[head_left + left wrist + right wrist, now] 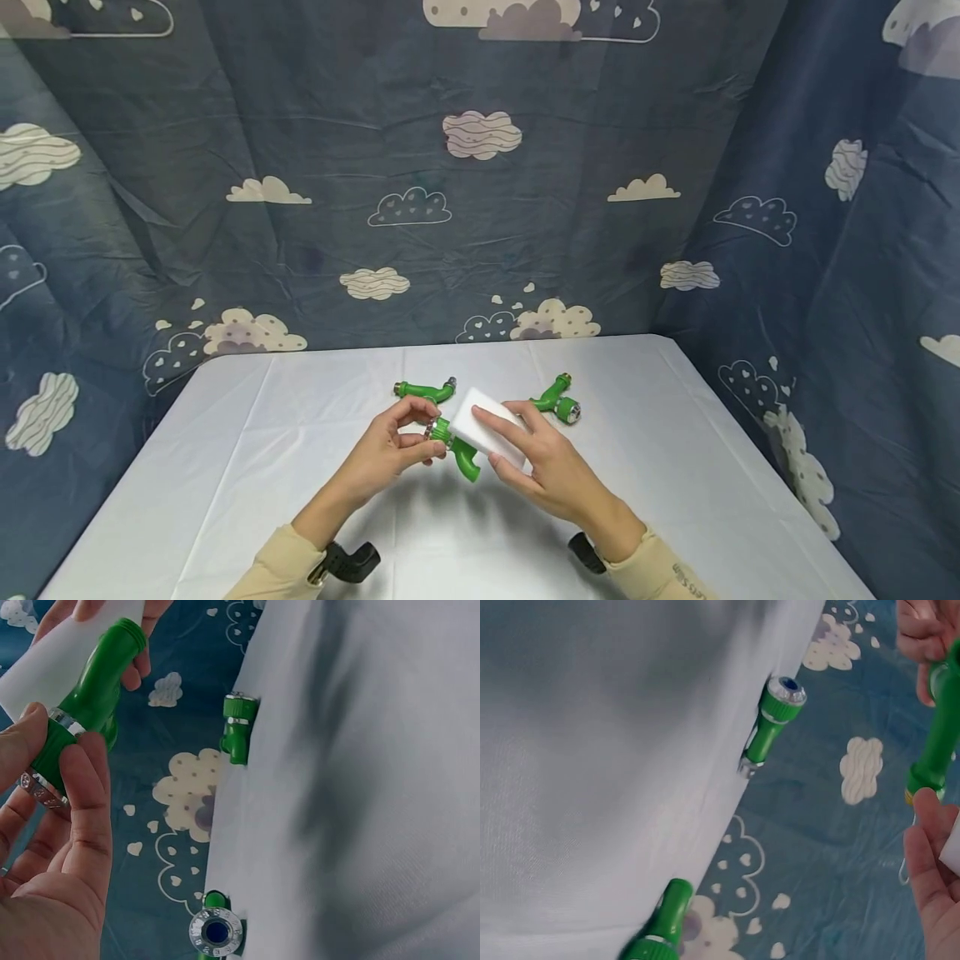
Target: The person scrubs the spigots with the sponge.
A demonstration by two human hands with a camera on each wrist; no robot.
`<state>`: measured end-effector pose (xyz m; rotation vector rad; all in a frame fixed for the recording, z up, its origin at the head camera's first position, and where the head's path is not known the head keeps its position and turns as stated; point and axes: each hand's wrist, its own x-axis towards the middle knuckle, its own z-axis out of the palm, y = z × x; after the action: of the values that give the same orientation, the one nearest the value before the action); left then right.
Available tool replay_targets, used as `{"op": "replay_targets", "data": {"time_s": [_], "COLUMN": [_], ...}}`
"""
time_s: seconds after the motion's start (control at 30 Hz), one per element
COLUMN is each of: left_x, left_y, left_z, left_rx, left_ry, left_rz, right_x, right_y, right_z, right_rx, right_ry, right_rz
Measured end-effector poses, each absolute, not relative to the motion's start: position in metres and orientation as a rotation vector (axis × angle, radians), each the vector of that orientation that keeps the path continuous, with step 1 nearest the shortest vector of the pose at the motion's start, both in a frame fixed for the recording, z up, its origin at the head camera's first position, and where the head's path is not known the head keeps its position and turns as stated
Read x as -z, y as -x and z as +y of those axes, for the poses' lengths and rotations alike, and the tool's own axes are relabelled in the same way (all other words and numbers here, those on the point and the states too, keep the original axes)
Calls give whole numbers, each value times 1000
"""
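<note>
My left hand (pixel 382 457) pinches a green faucet (pixel 466 460) by its ribbed collar, thumb and fingers on either side, above the white table. In the left wrist view the faucet (pixel 97 686) has a silvery ring at its middle and a chrome end, and its curved spout points up and away from the palm. A white sponge-like block (pixel 487 429) is in my right hand (pixel 555 467), fingers spread over its upper face and thumb along the near edge. The block overlaps the faucet's body in the head view.
Two more green faucets lie toward the back of the table (pixel 262 467): one faucet (pixel 423 390) beyond my left hand, another faucet (pixel 557 402) beyond my right. A dark cloth with a cloud print (pixel 337 233) hangs behind the table and along its sides.
</note>
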<state>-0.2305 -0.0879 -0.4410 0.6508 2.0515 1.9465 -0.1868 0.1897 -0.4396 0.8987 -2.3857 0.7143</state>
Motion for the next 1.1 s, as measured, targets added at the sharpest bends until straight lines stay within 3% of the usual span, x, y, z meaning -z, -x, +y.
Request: {"op": "replay_targets", "data": {"time_s": [0.37, 1.1], "left_x": [444, 435], "left_y": [216, 217], "left_z": [-97, -98], "left_rx": [-1980, -2042], "left_ry": [-666, -724], "left_rz": [1995, 1934], "right_x": [445, 438], "right_y": [177, 197], "right_z": [178, 191], "right_rx": [-483, -455], "right_ry": [-906, -806], "right_rz": [-2350, -2326]}}
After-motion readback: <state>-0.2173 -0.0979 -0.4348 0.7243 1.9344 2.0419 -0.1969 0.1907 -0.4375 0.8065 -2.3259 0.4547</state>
